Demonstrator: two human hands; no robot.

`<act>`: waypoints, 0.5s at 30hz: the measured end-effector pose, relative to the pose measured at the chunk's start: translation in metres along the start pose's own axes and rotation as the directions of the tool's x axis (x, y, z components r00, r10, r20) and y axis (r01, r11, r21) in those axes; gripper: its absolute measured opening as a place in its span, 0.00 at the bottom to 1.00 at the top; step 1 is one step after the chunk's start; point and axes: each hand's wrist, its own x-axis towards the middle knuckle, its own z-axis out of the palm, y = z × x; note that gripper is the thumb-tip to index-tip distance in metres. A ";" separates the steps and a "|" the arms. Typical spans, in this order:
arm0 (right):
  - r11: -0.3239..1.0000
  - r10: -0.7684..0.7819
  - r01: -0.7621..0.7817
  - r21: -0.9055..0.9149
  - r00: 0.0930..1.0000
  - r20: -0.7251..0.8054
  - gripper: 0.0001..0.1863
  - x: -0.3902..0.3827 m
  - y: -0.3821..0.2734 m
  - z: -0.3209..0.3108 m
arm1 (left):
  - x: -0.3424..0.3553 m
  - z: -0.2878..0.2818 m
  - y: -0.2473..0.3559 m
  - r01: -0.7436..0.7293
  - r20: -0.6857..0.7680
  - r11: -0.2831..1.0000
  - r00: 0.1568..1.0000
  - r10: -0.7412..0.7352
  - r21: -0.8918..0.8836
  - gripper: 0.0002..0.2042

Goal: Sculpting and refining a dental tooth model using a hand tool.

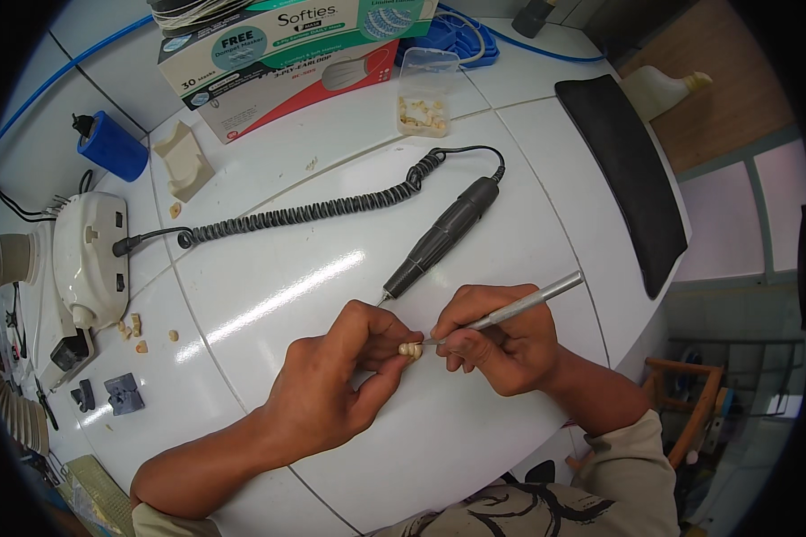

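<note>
My left hand [340, 376] pinches a small cream, lumpy piece [411, 351], which looks like dental teeth, between thumb and fingertips. My right hand [497, 349] grips a silver craft knife [533, 298] like a pen, its narrow tip at that piece. Just beyond my left fingers lies a black handpiece [443, 234] with a thin metal tip, joined by a coiled cord [295, 211] to a white control unit [88, 259] at the left.
A lidded clear box of cream pieces [421, 121] and mask boxes [278, 63] stand at the back. A blue cup [121, 152], cream tray [183, 161], loose pieces [136, 324] and grey blocks [124, 394] lie left. A black pad [618, 179] lines the right edge.
</note>
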 end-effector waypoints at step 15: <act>0.998 -0.057 0.058 -0.005 0.997 0.045 0.08 0.000 0.000 0.001 | 0.000 0.000 0.001 0.008 0.004 1.000 1.000 -0.008 0.013 0.14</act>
